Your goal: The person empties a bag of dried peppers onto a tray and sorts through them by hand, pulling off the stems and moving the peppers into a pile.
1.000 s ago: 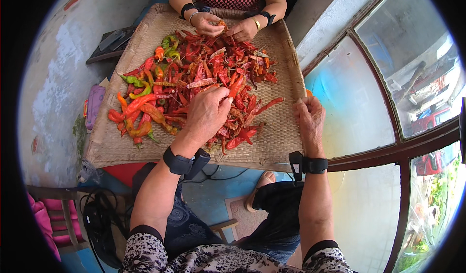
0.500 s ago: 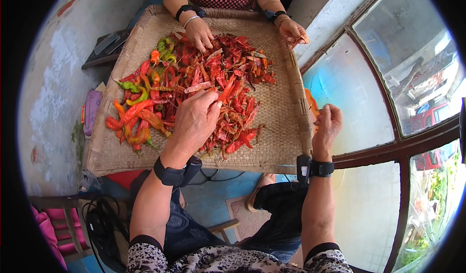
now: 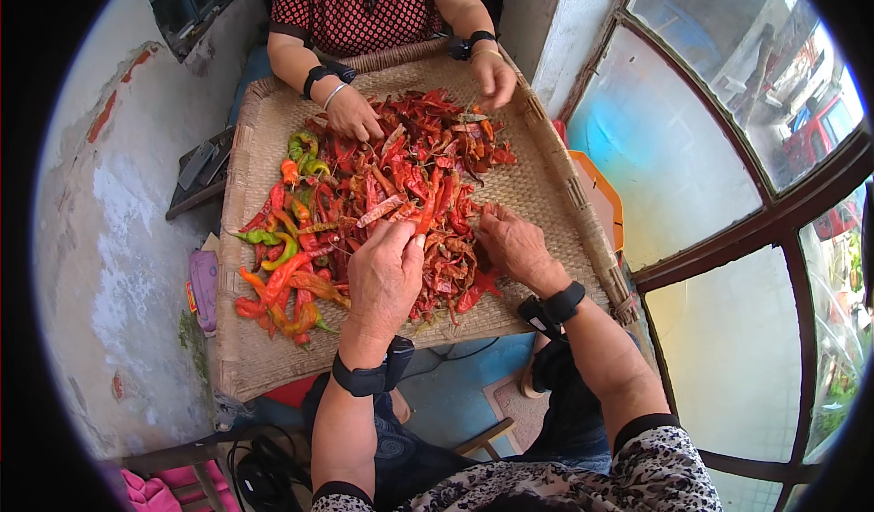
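Note:
A broad woven tray [image 3: 569,239] bears a heap of chili peppers [image 3: 401,162], mostly dried, wrinkled and red. Over the near middle of the heap, my left hand [image 3: 390,271] is closed on a red chili pepper [image 3: 428,204], which points away from me beyond the thumb and forefinger. My right hand [image 3: 521,250] reaches to the heap's right edge with its fingers curled down among the peppers; what they pinch, if anything, is hidden. Fresher green, orange and red peppers [image 3: 289,266] lie along the heap's left side.
Across the tray, a person's hand [image 3: 353,116] touches the heap and the other hand [image 3: 494,77] hovers above the far right. A framed window [image 3: 692,157] stands close on the right, an orange-edged object [image 3: 601,193] beside the tray. A purple case [image 3: 204,289] lies left.
My right hand has come from beyond the tray's right rim to the heap. The left still holds the red pepper. The other person's right-side hand has moved inward over the tray. The view has shifted.

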{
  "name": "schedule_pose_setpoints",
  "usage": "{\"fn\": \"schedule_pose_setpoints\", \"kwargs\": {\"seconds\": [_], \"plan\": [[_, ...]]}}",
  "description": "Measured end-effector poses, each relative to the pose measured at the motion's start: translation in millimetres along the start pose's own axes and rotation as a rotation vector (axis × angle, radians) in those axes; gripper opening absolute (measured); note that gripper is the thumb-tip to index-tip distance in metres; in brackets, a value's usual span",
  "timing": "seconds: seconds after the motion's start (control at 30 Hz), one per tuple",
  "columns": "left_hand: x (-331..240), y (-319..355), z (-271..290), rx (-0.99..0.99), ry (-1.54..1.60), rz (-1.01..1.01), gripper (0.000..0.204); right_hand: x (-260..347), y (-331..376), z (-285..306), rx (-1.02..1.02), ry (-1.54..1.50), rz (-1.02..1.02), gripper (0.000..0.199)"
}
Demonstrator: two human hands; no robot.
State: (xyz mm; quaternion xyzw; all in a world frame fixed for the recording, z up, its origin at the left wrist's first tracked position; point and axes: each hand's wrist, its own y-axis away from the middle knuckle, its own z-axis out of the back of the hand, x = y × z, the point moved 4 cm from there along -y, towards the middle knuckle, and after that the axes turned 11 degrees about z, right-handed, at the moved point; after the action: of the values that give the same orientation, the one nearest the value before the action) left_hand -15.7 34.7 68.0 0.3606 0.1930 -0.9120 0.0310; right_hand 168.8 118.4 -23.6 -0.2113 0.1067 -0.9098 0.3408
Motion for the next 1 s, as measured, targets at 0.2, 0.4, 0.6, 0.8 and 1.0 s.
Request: {"fn": "schedule_pose_setpoints", "kwargs": {"seconds": [0.2,0.4,0.6,0.8,1.0], "plan": [[-2,1,-4,0.007,-0.018,-0.032,0.011,-15,2,14,-0.007,-0.147,-0.169,0.011],[2,-1,-4,-0.014,-0.052,-0.053,0.012,-20,-4,70,-0.500,-0.413,-0.132,0.010],[1,-1,-11,0.001,-0.066,-0.056,0.010,-55,25,108,-0.523,0.364,-0.295,0.013],[1,3,-14,0.030,-0.091,-0.009,0.010,-28,16,57,-0.172,0.078,-0.096,0.013],[7,5,-13,0.037,-0.096,-0.024,0.010,-8,1,7,0.166,0.076,-0.174,0.032]]}}
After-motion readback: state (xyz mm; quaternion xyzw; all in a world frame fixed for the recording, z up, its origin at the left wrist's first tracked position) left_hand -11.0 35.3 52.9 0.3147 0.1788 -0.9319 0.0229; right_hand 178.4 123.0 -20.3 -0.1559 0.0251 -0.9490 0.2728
